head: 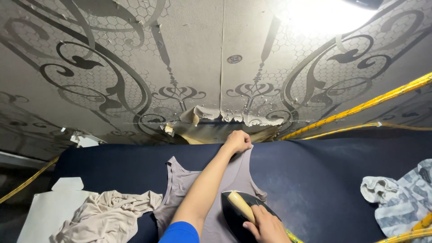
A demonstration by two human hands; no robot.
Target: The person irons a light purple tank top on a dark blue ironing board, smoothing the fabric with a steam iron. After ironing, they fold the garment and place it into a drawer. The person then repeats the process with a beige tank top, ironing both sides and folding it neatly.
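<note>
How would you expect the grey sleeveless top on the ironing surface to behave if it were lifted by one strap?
The grey top would likely hang limp: it lies thin and flat. It probably weighs little. The left hand pinning its far edge suggests it slides on the dark blue surface.

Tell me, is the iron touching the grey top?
Touching. The head view shows the black iron, gripped by the right hand, resting flat on the grey top, with no gap showing between them.

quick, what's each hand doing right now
Left hand: closed, gripping the far edge of the grey tank top.
Right hand: closed on the iron handle.
</note>
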